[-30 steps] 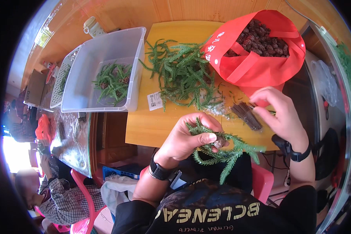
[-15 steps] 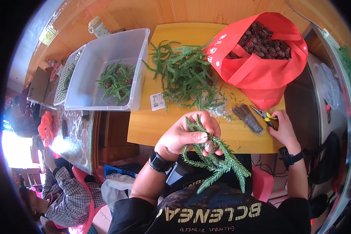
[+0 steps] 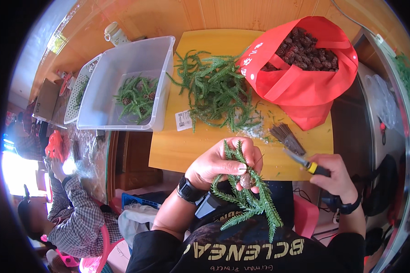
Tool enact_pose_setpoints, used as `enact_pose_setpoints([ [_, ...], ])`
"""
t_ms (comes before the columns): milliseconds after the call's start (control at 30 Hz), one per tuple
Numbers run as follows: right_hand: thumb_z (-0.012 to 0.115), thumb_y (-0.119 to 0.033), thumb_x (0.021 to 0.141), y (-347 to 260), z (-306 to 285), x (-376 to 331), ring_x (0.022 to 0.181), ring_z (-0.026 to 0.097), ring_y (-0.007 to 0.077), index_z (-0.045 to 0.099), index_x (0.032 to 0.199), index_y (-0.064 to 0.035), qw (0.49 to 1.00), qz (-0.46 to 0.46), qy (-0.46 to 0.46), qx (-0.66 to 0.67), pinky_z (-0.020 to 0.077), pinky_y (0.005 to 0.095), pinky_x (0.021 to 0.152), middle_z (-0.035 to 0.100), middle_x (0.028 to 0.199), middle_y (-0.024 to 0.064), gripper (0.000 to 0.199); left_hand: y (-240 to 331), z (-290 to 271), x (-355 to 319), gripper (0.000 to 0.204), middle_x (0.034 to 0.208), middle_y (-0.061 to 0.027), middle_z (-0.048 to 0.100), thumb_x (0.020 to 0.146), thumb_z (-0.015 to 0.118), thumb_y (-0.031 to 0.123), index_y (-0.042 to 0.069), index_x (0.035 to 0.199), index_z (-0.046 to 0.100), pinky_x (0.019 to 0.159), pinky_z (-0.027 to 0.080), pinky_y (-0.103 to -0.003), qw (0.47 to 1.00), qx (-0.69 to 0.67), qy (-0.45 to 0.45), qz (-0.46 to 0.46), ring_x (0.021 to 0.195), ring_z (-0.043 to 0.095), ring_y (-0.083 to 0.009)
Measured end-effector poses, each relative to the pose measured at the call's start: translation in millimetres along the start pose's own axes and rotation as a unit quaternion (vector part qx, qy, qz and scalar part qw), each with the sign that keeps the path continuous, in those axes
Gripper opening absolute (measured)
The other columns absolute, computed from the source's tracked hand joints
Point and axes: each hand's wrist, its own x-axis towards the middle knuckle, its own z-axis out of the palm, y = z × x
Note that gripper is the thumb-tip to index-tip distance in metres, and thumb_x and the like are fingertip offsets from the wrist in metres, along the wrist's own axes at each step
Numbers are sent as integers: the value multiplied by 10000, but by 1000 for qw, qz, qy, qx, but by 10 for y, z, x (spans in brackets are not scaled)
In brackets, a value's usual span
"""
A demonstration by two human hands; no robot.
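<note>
Between the thumb and fingers of my left hand [image 3: 225,161] is a green artificial pine sprig [image 3: 255,204], its branches hanging down in front of my shirt. A small brown pine cone [image 3: 246,181] sits at the middle of the sprig, beside my fingertips, and a thin wire end sticks up there. My right hand [image 3: 335,175] is closed round the yellow and black handles of a pair of pliers [image 3: 312,167]. The pliers' metal jaws point up and left, apart from the sprig, near the table's front edge.
A heap of green sprigs [image 3: 218,91] lies on the yellow table [image 3: 182,154]. Right of it are a bundle of thin brown sticks [image 3: 288,139] and a red bag [image 3: 300,91] of pine cones [image 3: 305,50]. A clear plastic bin [image 3: 161,102] stands left. Another person [image 3: 82,223] sits far left.
My right hand has lifted the pliers off the table and brought them toward me, jaws now pointing left. My left hand with the sprig has dropped slightly.
</note>
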Motion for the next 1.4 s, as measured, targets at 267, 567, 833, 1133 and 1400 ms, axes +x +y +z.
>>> enact_pose_setpoints([
  [267,709,-280,707,-55,140,143,874,619,294,637,751,-3,991,-120,-32,-56,477,343,743,619,766,116,289,-4,39,-44,232,743,-192,525,736,705,129,0,815,529,411,475,-272,1000,15,17,-10,602,617,-290],
  [567,764,-243,642,-161,139,281,890,614,313,607,696,-16,974,-196,-10,-112,491,369,732,602,711,84,281,18,33,-66,265,743,-189,508,717,724,141,1,797,514,353,450,-260,999,-6,29,-34,563,613,-287],
  [833,781,-246,617,-165,150,291,886,616,307,594,671,-18,969,-203,-3,-137,495,368,723,605,718,80,300,48,57,-73,264,771,-203,521,716,724,147,4,789,514,357,465,-258,998,12,43,-53,571,628,-303],
  [1133,790,-248,599,-165,137,329,834,614,288,573,662,-29,957,-240,-1,-162,491,351,678,581,691,73,314,52,70,-88,264,779,-199,527,710,730,144,-2,786,524,359,463,-252,996,9,37,-75,587,634,-292],
  [1400,792,-214,565,-164,147,288,799,614,291,504,614,-33,945,-249,38,-207,488,349,607,540,638,84,344,58,108,-87,229,781,-151,511,734,711,106,-1,807,522,401,469,-246,997,32,55,-40,634,641,-280],
])
